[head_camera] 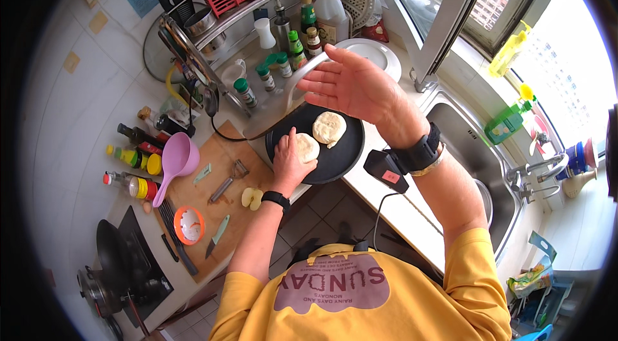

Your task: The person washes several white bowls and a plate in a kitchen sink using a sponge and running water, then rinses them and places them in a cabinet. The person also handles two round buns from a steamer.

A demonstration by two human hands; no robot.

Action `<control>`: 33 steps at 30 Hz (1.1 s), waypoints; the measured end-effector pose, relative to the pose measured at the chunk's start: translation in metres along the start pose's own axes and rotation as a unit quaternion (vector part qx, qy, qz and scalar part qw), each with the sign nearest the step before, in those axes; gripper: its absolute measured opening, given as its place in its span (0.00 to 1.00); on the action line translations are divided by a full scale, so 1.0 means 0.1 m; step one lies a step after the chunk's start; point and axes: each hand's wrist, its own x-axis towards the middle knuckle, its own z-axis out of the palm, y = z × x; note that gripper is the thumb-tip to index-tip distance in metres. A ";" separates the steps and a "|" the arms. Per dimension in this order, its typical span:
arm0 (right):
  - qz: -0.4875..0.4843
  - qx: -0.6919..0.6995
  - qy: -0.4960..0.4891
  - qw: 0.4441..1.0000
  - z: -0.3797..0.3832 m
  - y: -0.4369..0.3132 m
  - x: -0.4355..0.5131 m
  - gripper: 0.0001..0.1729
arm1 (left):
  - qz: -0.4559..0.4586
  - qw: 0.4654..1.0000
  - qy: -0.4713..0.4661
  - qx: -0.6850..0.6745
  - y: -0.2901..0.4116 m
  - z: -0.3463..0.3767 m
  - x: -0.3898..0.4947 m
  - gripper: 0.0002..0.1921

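My left hand is closed around the side of a pale dough round in a black flat pan. Beside it in the pan lies a second dough round, gathered and rough on its surface. Above the pan my right hand is raised, palm towards the camera. Its thumb and long-stretched fingers are at the curved pale handle of what looks like a clear lid, tilted up behind the pan. Just how the fingers bear on the handle is partly hidden.
On the wooden board lie a knife, a peeler, a halved apple, an orange-rimmed bowl and a pink ladle. Spice jars stand behind. A corded black box and the sink are right.
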 end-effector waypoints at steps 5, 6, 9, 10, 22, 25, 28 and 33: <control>0.003 -0.036 -0.042 0.998 -0.03 -0.08 0.11 0.35 | -0.190 0.836 -0.082 -0.508 -0.08 -0.21 0.06 0.43; 0.004 -0.028 -0.062 0.998 -0.04 -0.10 0.12 0.34 | -0.205 0.757 -0.118 -0.609 -0.08 -0.30 0.05 0.41; 0.010 -0.039 -0.061 0.997 -0.08 -0.12 0.16 0.32 | -0.190 0.622 -0.171 -0.740 -0.01 -0.56 0.03 0.36; 0.003 -0.061 -0.064 0.996 -0.10 -0.12 0.17 0.33 | -0.183 0.603 -0.181 -0.755 0.02 -0.63 0.04 0.36; -0.038 -0.655 -0.003 0.754 -1.05 0.43 0.00 0.36 | -0.186 0.573 -0.207 -0.771 0.27 -0.89 0.13 0.33; -0.060 -0.842 0.049 0.535 -1.31 1.01 0.15 0.61 | -0.190 0.562 -0.212 -0.776 0.28 -0.92 0.15 0.32; -0.103 -0.814 0.047 0.570 -1.57 1.32 0.36 0.64 | -0.207 0.575 -0.197 -0.767 0.30 -0.96 0.16 0.32; -0.107 -0.742 0.102 0.654 -1.71 1.35 0.59 0.56 | -0.197 0.602 -0.186 -0.751 0.27 -0.97 0.16 0.32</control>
